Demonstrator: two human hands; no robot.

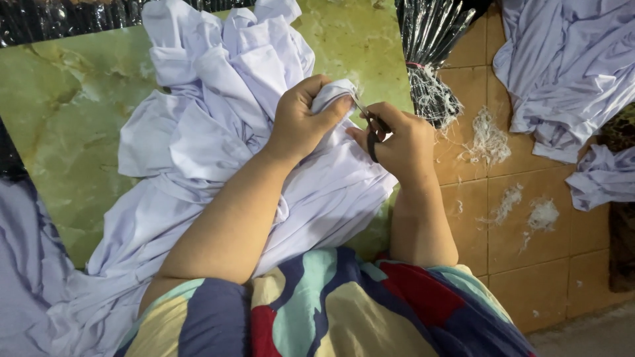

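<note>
Head view: left hand (301,119) clamped on bunched white garment (218,132) over green marble slab (59,132), right hand (397,145) closed around thread snips (370,125); blades so close risked nicking cloth.

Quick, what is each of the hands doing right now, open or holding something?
Left hand: closed, pinching a fold of the white garment.
Right hand: closed around small thread snips, tips at the fold.
</note>
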